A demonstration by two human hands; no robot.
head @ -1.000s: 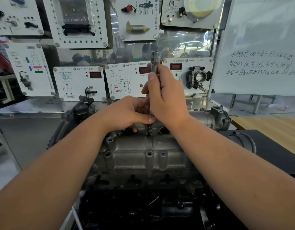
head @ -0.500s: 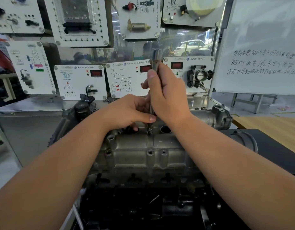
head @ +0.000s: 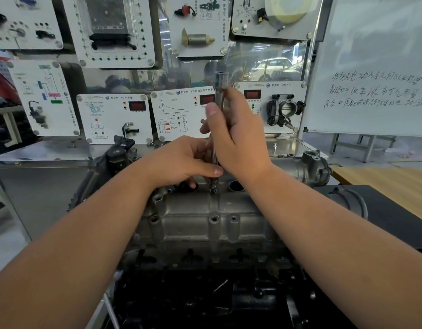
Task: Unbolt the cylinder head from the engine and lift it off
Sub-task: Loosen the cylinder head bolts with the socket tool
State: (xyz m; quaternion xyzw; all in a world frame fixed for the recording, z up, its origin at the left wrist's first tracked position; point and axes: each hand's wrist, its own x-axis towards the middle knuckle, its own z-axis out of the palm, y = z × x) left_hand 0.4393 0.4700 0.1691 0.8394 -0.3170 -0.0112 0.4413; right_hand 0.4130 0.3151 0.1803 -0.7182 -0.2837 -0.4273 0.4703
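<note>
The grey metal cylinder head (head: 205, 224) sits on the dark engine block (head: 205, 300) in the middle of the view. A long steel socket extension (head: 221, 84) stands upright with its tip on a bolt (head: 213, 190) at the head's far edge. My right hand (head: 236, 136) grips the upper shaft of the extension, thumb pointing up. My left hand (head: 181, 160) holds the lower shaft just above the bolt, fingers curled round it.
Several open bolt holes (head: 213, 218) dot the head's top, and a round bore (head: 235, 185) lies right of the tool. White training panels (head: 115, 118) stand behind the engine. A whiteboard (head: 376, 67) and a wooden table (head: 390, 184) are at the right.
Both hands have stayed on the extension at the same bolt. My right hand has shifted only slightly on the shaft.
</note>
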